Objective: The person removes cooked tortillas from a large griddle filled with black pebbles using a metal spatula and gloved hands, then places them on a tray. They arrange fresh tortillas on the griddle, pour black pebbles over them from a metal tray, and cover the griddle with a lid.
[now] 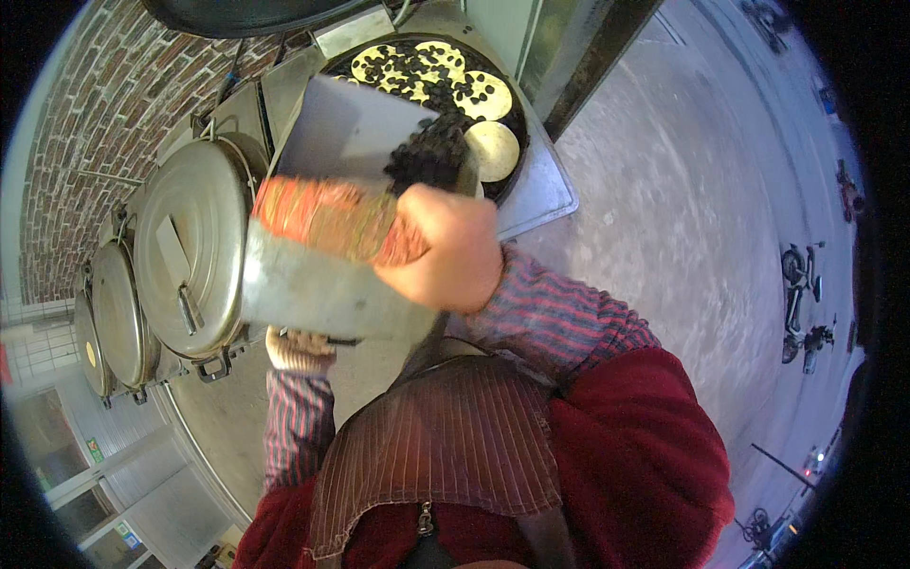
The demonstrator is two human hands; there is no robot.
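My right hand (451,249) is closed around the wrapped handle (320,217) of a wide metal scoop (341,284). Dark pebble-like pieces (430,156) lie heaped at the scoop's right side, over the edge of a round pan (522,142). Pale round flatbreads (483,96) lie in the pan, several with dark pieces scattered on them; one flatbread (492,151) at the right is bare. My left hand (302,350), in a light knitted glove, is below the scoop, beside a black handle (345,341). The scoop hides part of it, so its grip cannot be made out.
Round metal lidded pans (192,249) stand in a row to the left, with side handles projecting. A raised dark lid (249,14) is at the top. A brick wall (92,121) runs behind. A metal tray corner (561,203) and an upright post (597,64) are at the right.
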